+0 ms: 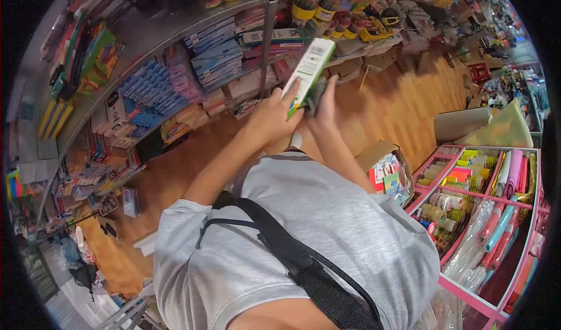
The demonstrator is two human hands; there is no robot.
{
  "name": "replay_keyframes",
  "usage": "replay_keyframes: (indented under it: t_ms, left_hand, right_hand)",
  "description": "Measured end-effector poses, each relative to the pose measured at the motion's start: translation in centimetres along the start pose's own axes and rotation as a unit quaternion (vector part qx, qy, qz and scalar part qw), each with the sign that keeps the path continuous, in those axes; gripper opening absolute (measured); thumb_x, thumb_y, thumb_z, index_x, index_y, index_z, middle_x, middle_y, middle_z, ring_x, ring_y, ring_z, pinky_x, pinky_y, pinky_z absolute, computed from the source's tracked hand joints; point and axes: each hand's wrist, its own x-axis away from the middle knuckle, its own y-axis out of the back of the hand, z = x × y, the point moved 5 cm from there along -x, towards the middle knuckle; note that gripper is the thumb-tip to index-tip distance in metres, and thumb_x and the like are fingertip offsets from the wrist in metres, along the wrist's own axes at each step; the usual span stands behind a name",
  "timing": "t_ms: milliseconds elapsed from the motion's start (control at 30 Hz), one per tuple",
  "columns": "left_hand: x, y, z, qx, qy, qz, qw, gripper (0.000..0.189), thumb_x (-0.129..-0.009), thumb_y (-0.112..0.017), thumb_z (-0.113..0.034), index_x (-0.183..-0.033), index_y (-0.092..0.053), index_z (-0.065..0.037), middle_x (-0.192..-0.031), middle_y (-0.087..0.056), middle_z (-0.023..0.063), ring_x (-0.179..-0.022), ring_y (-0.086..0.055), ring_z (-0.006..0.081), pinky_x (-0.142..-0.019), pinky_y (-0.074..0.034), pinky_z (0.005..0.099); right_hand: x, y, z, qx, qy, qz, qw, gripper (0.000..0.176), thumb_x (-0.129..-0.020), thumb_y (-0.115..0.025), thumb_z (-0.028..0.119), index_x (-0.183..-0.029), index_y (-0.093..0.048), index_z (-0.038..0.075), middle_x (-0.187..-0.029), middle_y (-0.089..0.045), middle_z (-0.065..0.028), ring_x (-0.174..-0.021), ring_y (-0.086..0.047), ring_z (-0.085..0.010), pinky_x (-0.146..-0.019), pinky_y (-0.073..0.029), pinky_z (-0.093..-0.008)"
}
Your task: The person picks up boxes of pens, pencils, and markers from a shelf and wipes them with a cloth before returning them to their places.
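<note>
My left hand [270,118] is closed round the lower part of a long white box with green sides [311,67]. A barcode shows near the box's upper end, and the index finger lies along its printed face. Just to the right, my right hand [325,109] is closed on a dark grey item [315,95] beside the box's lower edge. Its kind is hard to make out, since the fingers and box cover part of it. Both hands are held out in front of my chest.
Shelves with stacked blue packs [216,52] run along the left and front. On the right stands a pink-framed compartment rack [447,283] with tape rolls and rolled sheets. An open cardboard box [369,154] is near my right arm. Wooden floor [403,99] shows ahead.
</note>
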Motion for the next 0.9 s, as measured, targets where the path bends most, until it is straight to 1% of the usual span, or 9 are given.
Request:
replay_keyframes:
  t_ms: [67,167,333,400,433,500,633,667,900]
  left_hand:
    - [0.5,0.5,-1.3,-0.004,-0.004,0.081,0.997,0.06,-0.08,-0.049,-0.031,-0.133,-0.025,-0.016,-0.089,-0.048,0.0249,-0.081,-0.052,0.0409,-0.073,-0.043,0.0443]
    - [1.5,-0.2,-2.6,0.017,-0.08,0.049,0.995,0.064,-0.08,-0.047,-0.035,-0.134,-0.021,-0.013,-0.09,-0.048,0.0261,-0.075,-0.054,0.0421,-0.068,-0.045,0.0463]
    - [1.1,-0.3,-2.7,0.049,-0.036,0.03,0.998,0.062,-0.082,-0.045,-0.034,-0.134,-0.019,-0.012,-0.093,-0.047,0.0267,-0.075,-0.054,0.0426,-0.069,-0.045,0.0471]
    - [0.4,-0.3,-1.8,0.034,-0.036,-0.042,0.998,0.061,-0.084,-0.042,-0.033,-0.134,-0.016,-0.007,-0.092,-0.047,0.0281,-0.07,-0.054,0.0434,-0.064,-0.046,0.0476]
    - [0.1,-0.1,-1.8,0.032,-0.034,-0.042,0.998,0.061,-0.084,-0.042,-0.033,-0.134,-0.016,-0.007,-0.092,-0.047,0.0281,-0.07,-0.054,0.0434,-0.064,-0.046,0.0476]
    - [-0.3,1.2,-1.3,-0.016,0.04,-0.081,0.996,0.061,-0.085,-0.042,-0.03,-0.134,-0.015,-0.006,-0.087,-0.046,0.0275,-0.075,-0.051,0.0437,-0.069,-0.042,0.0463]
    - [0.2,2.1,-2.0,-0.095,0.065,-0.069,0.991,0.064,-0.085,-0.04,-0.033,-0.134,-0.012,-0.005,-0.089,-0.047,0.0298,-0.063,-0.053,0.0443,-0.056,-0.045,0.0498]
    - [0.3,2.2,-2.0,-0.107,0.055,-0.086,0.989,0.066,-0.084,-0.039,-0.036,-0.134,-0.008,-0.006,-0.095,-0.046,0.0321,-0.061,-0.054,0.0443,-0.051,-0.046,0.0498]
    - [0.0,2.0,-1.0,-0.127,0.109,-0.076,0.983,0.064,-0.084,-0.039,-0.037,-0.136,-0.009,-0.014,-0.101,-0.04,0.0323,-0.059,-0.055,0.0413,-0.05,-0.047,0.0467]
  right_hand:
    - [-3.1,2.1,2.5,0.008,0.066,-0.029,0.997,0.071,-0.08,-0.027,0.064,-0.118,-0.042,0.006,-0.111,-0.052,-0.0107,-0.099,-0.051,-0.0263,-0.086,-0.042,-0.0382]
    - [-5.7,2.3,7.8,-0.034,0.11,-0.018,0.993,0.071,-0.08,-0.026,0.065,-0.114,-0.047,0.006,-0.106,-0.054,-0.0105,-0.093,-0.053,-0.0263,-0.083,-0.043,-0.0372]
    - [-4.1,-0.2,6.4,0.061,0.167,-0.06,0.982,0.065,-0.082,-0.031,0.061,-0.109,-0.047,0.003,-0.097,-0.055,-0.0084,-0.086,-0.054,-0.0198,-0.081,-0.043,-0.0318]
    - [-0.9,-2.1,3.8,0.137,0.105,-0.131,0.976,0.065,-0.083,-0.031,0.06,-0.107,-0.048,0.002,-0.096,-0.055,-0.0076,-0.082,-0.054,-0.0184,-0.078,-0.042,-0.0298]
    - [-1.1,-1.6,1.6,0.112,0.061,-0.03,0.991,0.066,-0.08,-0.036,0.061,-0.112,-0.047,0.004,-0.103,-0.055,-0.0066,-0.086,-0.055,-0.0193,-0.077,-0.045,-0.0312]
    - [0.3,-1.6,-0.9,0.124,0.016,-0.001,0.992,0.061,-0.084,-0.034,0.055,-0.116,-0.045,0.004,-0.108,-0.053,-0.0067,-0.093,-0.052,-0.0182,-0.081,-0.042,-0.0306]
    - [1.5,-1.7,-1.7,0.13,-0.039,0.022,0.99,0.056,-0.087,-0.032,0.05,-0.119,-0.042,0.005,-0.113,-0.05,-0.0073,-0.098,-0.05,-0.0188,-0.085,-0.04,-0.0313]
    - [1.5,-1.9,-1.6,0.116,-0.015,0.016,0.993,0.06,-0.087,-0.031,0.052,-0.108,-0.052,0.001,-0.099,-0.056,-0.0068,-0.085,-0.053,-0.0143,-0.077,-0.042,-0.0273]
    - [0.6,-2.3,-1.0,0.261,0.009,0.022,0.965,0.052,-0.088,-0.036,0.043,-0.099,-0.057,-0.003,-0.089,-0.059,-0.0085,-0.077,-0.055,-0.0139,-0.068,-0.044,-0.0266]
